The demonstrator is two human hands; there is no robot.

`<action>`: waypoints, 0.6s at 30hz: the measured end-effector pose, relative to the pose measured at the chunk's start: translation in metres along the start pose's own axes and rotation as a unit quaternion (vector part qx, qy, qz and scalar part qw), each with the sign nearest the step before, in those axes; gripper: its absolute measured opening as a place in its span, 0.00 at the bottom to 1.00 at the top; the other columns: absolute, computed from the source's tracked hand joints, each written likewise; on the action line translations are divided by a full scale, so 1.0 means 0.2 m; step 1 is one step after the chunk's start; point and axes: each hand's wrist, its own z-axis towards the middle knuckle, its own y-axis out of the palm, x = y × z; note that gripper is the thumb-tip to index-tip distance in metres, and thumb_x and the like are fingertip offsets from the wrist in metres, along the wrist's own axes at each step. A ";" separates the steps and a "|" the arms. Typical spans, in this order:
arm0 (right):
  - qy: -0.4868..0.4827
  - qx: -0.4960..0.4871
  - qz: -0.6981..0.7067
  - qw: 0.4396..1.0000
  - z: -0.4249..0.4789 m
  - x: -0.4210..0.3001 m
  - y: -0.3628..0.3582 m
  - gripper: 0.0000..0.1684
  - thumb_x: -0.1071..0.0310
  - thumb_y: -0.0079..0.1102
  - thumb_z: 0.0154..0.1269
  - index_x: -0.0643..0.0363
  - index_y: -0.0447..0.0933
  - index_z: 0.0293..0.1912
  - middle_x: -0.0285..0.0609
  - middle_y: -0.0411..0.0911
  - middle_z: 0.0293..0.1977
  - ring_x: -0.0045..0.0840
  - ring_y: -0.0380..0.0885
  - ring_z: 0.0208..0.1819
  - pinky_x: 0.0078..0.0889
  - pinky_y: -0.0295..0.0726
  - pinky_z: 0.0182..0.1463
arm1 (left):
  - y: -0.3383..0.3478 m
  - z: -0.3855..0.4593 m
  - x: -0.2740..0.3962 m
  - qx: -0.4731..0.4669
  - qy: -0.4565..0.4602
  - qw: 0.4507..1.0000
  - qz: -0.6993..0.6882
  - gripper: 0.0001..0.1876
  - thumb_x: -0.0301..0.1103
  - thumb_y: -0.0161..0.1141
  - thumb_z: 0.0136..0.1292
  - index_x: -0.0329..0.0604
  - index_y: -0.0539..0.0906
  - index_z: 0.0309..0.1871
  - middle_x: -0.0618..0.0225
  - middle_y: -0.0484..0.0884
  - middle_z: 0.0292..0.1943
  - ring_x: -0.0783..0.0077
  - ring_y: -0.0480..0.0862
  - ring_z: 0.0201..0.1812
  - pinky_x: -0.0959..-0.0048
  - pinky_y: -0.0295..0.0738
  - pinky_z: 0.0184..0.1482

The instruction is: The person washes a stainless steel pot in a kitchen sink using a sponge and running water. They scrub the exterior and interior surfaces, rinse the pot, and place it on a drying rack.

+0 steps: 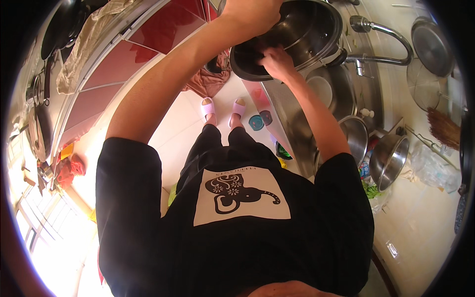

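Note:
A large dark metal wok (308, 41) is tilted above the counter beside the sink, its inside facing me. My left hand (254, 13) reaches across to the wok's upper left rim and appears to grip it; its fingertips are hidden. Motion blurs my right hand (276, 63), which bends over the wok's lower rim with its fingers inside. Whether those fingers hold anything cannot be told. The wok's black handle (338, 58) points towards the faucet.
Right of the wok are a chrome faucet (393, 35) and a steel sink (343, 85) holding a pale round dish (320, 91). Steel bowls (387, 161) stand farther along. Red cabinets (156, 33) line the left. A brown cloth (211, 80) lies on the floor ahead of my feet.

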 end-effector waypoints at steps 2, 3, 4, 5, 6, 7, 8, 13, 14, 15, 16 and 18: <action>0.030 -0.010 -0.044 0.999 0.02 0.00 -0.06 0.16 0.58 0.62 0.53 0.54 0.82 0.41 0.47 0.80 0.39 0.45 0.75 0.49 0.47 0.74 0.56 | 0.00 -0.01 0.00 0.022 0.003 1.000 -0.004 0.28 0.22 0.52 0.50 0.55 0.77 0.57 0.53 0.81 0.38 0.51 0.84 0.37 0.59 0.80 0.41; 0.050 -0.012 -0.068 0.996 0.03 0.02 -0.09 0.16 0.58 0.62 0.52 0.54 0.82 0.40 0.47 0.81 0.38 0.45 0.75 0.49 0.48 0.75 0.55 | 0.00 0.00 0.00 0.035 0.010 0.999 -0.009 0.27 0.22 0.52 0.51 0.55 0.77 0.57 0.53 0.81 0.38 0.51 0.84 0.37 0.59 0.80 0.41; 0.011 0.014 -0.117 0.993 0.03 0.10 -0.07 0.14 0.61 0.62 0.50 0.56 0.81 0.37 0.43 0.81 0.34 0.45 0.77 0.45 0.45 0.80 0.48 | 0.00 0.00 0.01 0.036 0.008 0.999 -0.009 0.27 0.23 0.53 0.51 0.55 0.78 0.57 0.53 0.82 0.38 0.51 0.84 0.37 0.59 0.80 0.41; -0.011 0.096 -0.143 0.985 0.03 0.18 -0.06 0.11 0.64 0.60 0.49 0.56 0.80 0.34 0.41 0.81 0.30 0.46 0.79 0.39 0.46 0.82 0.44 | 0.01 0.01 0.01 0.038 0.007 0.999 -0.009 0.27 0.23 0.53 0.51 0.55 0.78 0.57 0.54 0.82 0.38 0.50 0.84 0.37 0.59 0.80 0.41; 0.011 0.101 -0.182 0.978 0.04 0.17 -0.11 0.11 0.65 0.60 0.47 0.56 0.80 0.34 0.40 0.80 0.28 0.46 0.79 0.38 0.46 0.82 0.43 | 0.02 0.01 0.01 0.038 0.002 0.999 -0.008 0.27 0.23 0.53 0.51 0.56 0.78 0.57 0.54 0.82 0.38 0.50 0.84 0.37 0.59 0.80 0.41; 0.033 0.105 -0.222 0.969 0.04 0.16 -0.15 0.11 0.66 0.60 0.46 0.56 0.80 0.33 0.40 0.80 0.27 0.46 0.79 0.37 0.46 0.83 0.41 | 0.01 0.01 0.01 0.030 -0.003 1.000 -0.005 0.27 0.23 0.53 0.51 0.56 0.78 0.57 0.54 0.82 0.38 0.51 0.84 0.38 0.59 0.80 0.41; -0.010 0.140 -0.233 0.962 0.03 0.19 -0.10 0.08 0.67 0.59 0.46 0.56 0.79 0.30 0.42 0.79 0.26 0.48 0.78 0.38 0.47 0.82 0.37 | 0.01 0.02 0.02 0.022 -0.007 1.000 -0.002 0.26 0.23 0.53 0.51 0.56 0.78 0.56 0.54 0.82 0.38 0.51 0.84 0.38 0.59 0.80 0.41; 0.009 0.117 -0.133 0.984 -0.01 0.01 -0.02 0.09 0.66 0.57 0.46 0.57 0.80 0.29 0.44 0.80 0.25 0.52 0.77 0.39 0.48 0.81 0.26 | 0.03 0.05 0.02 0.021 0.000 1.000 -0.009 0.25 0.24 0.53 0.52 0.56 0.79 0.56 0.54 0.82 0.39 0.53 0.84 0.38 0.60 0.80 0.42; 0.051 0.026 -0.088 0.994 -0.02 -0.05 -0.06 0.14 0.67 0.55 0.51 0.58 0.81 0.39 0.49 0.81 0.37 0.50 0.75 0.46 0.48 0.82 0.42 | 0.03 0.05 0.03 0.016 -0.003 1.000 -0.007 0.25 0.24 0.52 0.53 0.56 0.79 0.56 0.54 0.82 0.40 0.53 0.84 0.38 0.60 0.80 0.42; 0.029 0.036 -0.077 0.996 -0.02 -0.05 -0.06 0.13 0.67 0.55 0.52 0.58 0.81 0.38 0.49 0.81 0.36 0.50 0.75 0.46 0.47 0.82 0.42 | 0.02 0.05 0.03 0.010 -0.005 1.000 -0.006 0.25 0.25 0.52 0.53 0.57 0.79 0.56 0.54 0.82 0.40 0.53 0.84 0.38 0.60 0.80 0.42; 0.007 0.045 -0.065 0.997 -0.04 -0.03 -0.07 0.13 0.66 0.55 0.52 0.58 0.81 0.38 0.49 0.81 0.34 0.50 0.75 0.46 0.46 0.82 0.41 | 0.02 0.05 0.03 0.014 -0.005 1.000 -0.010 0.25 0.24 0.52 0.52 0.57 0.79 0.56 0.53 0.82 0.40 0.53 0.84 0.38 0.60 0.80 0.42; -0.014 0.022 -0.113 0.993 -0.04 0.02 -0.12 0.11 0.65 0.56 0.53 0.58 0.79 0.37 0.48 0.81 0.30 0.48 0.76 0.44 0.45 0.83 0.36 | 0.01 0.04 0.01 0.023 -0.005 1.000 -0.017 0.26 0.24 0.52 0.52 0.57 0.79 0.56 0.53 0.82 0.39 0.52 0.84 0.38 0.60 0.80 0.42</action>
